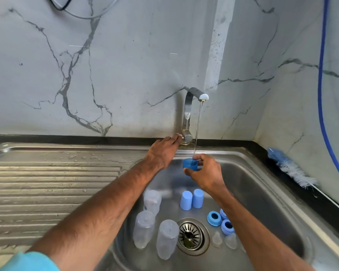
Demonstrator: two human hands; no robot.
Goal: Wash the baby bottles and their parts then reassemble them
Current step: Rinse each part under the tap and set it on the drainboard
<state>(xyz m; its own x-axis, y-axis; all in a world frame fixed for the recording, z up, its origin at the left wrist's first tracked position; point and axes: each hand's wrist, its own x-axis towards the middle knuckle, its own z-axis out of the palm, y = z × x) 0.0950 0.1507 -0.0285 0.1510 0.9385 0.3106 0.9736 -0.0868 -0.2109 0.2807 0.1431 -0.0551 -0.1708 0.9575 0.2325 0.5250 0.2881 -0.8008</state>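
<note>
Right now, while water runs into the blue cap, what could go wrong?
The blue cap is wet and held only by the fingertip grip of the right hand; it may slip into the sink.
The left forearm passes close by the upturned bottles; drawing the left hand back from the faucet handle might topple them.
The clear nipples lie near the drain strainer, where runoff may push them.

1. The left arm (110, 200) stretches forward and is bare from a light blue sleeve (27, 261) to the wrist.
2. The left hand (164, 148) lies palm down with its fingers fairly straight, the fingertips touching the tap handle (181, 137).
3. The right arm (252, 222) reaches in from the lower right.
4. The right hand (205, 173) holds a blue cap (190, 164) between thumb and curled fingers.
5. The two hands are near each other but not touching.
</note>
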